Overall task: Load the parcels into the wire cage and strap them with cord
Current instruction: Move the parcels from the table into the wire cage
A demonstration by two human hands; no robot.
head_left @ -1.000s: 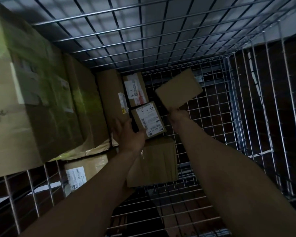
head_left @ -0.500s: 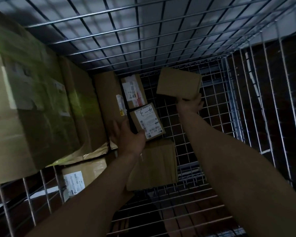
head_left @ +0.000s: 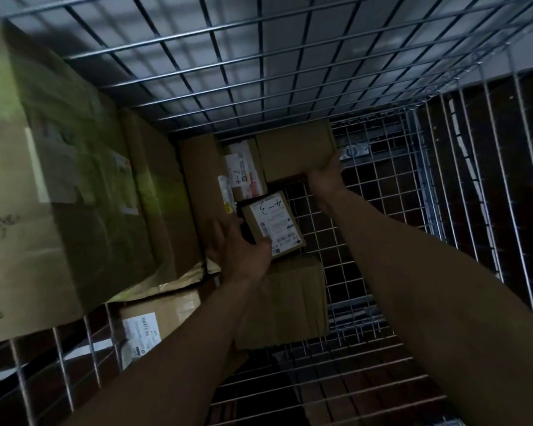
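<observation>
the right hand (head_left: 326, 176) is clamped on the near right corner of a plain brown cardboard parcel (head_left: 296, 149), with the fingers wrapped up its side edge. the left hand (head_left: 240, 250) is closed on a small brown cardboard parcel with a white label marked 4-3 (head_left: 273, 224): the thumb is laid over its near corner and the fingers are spread along its left side.

everything else is placed from that marked parcel. the plain parcel is held just beyond it, close to the far wall of the grey wire cage (head_left: 259, 72); whether it already rests on something cannot be told. a labelled brown parcel marked 4-2 (head_left: 243, 173) stands beyond and to the left, just beside the plain one. a tall brown carton (head_left: 203, 192) lies directly left, and a flat brown parcel (head_left: 290, 302) directly nearer. bare mesh floor is seen to the right.

the step in hand is judged to be seating the plain parcel. it is best pushed flush to the far wall and squared against the 4-2 parcel before it is released, so that no gap is left for shifting. the marked parcel should be held steady meanwhile. no cord is seen, so strapping is judged some way off.
</observation>
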